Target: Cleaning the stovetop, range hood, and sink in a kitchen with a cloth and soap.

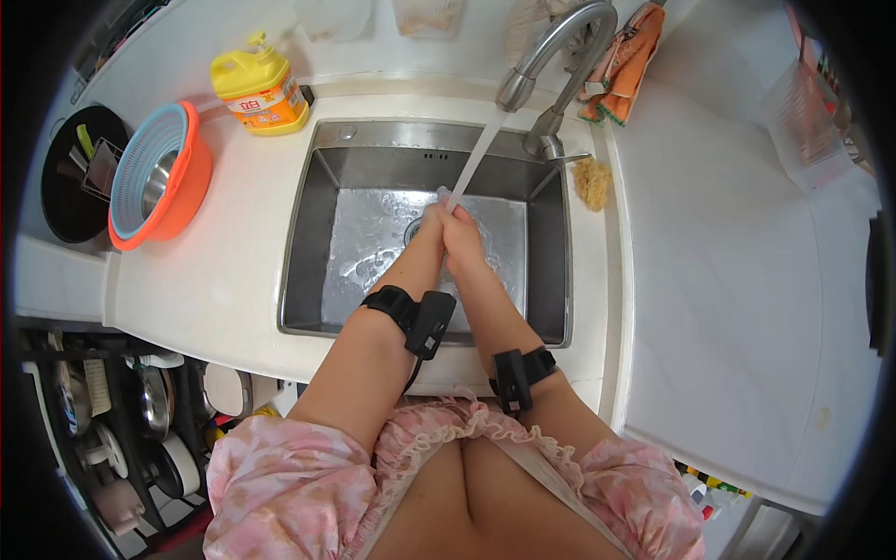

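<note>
Over a stainless steel sink, my left hand and my right hand are close together and touching. A stream of water runs from the grey metal faucet onto them. Something pale and clear shows just beyond my fingertips; whether it is an object or splashing water is unclear. My fingers are mostly hidden, so what lies between the palms cannot be seen. Below the hands, the drain is partly covered by my left wrist, and the sink floor is wet.
Left of the sink stand a yellow detergent jug and an orange basin holding a blue colander. At right are a yellowish scrubber beside the faucet lever and hanging orange cloths. A rack of pans is at lower left.
</note>
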A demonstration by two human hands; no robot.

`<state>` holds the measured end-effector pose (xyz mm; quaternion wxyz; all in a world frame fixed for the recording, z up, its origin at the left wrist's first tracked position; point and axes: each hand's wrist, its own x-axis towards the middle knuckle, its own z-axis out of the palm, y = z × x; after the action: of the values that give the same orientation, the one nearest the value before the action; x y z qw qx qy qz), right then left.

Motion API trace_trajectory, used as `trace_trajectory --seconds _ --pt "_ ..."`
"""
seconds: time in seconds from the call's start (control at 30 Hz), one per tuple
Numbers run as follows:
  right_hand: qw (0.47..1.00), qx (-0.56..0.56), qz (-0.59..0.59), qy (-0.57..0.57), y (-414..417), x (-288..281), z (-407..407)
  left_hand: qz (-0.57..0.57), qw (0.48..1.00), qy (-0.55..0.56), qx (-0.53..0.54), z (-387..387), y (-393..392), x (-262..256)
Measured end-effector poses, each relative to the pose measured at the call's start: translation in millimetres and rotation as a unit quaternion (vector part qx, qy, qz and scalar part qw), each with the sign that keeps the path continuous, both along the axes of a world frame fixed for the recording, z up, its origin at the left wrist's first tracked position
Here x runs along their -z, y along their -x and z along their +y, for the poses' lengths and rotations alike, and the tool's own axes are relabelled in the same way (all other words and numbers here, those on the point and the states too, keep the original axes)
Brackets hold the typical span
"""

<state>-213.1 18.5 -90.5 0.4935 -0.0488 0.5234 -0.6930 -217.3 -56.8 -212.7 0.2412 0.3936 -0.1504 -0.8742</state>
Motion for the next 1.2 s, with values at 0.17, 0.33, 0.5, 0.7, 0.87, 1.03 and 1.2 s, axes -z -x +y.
trace_trajectory --seconds 0.17,0.33,0.5,0.7,0.87,1.03,1.2 --pt "0.988 0.027 0.143 -0.046 36 52 -6 0.013 0.999 -0.032 0.04 30 28 -12" --pt "0.981 -0.132 -0.135 -0.049 14 56 -43 -0.024 1.0 -0.006 -0.003 1 -30 -9" --pt "0.961 -0.099 -0.255 -0.048 53 129 -61 -0.083 0.994 -0.05 -0.044 35 -29 -58" --pt "0.925 0.058 -0.375 0.007 26 143 -69 -0.189 0.976 -0.045 -0.104 36 -61 -76" --pt "0.977 0.068 -0.202 0.022 25 125 -50 -0.039 0.982 -0.125 -0.134 29 -49 -43" --pt "0.995 0.08 -0.004 -0.065 4 70 -30 0.019 0.999 -0.042 -0.024 1 -49 14" --pt "0.978 0.081 0.134 -0.135 11 50 -11 0.024 0.998 -0.062 0.023 3 -22 32"
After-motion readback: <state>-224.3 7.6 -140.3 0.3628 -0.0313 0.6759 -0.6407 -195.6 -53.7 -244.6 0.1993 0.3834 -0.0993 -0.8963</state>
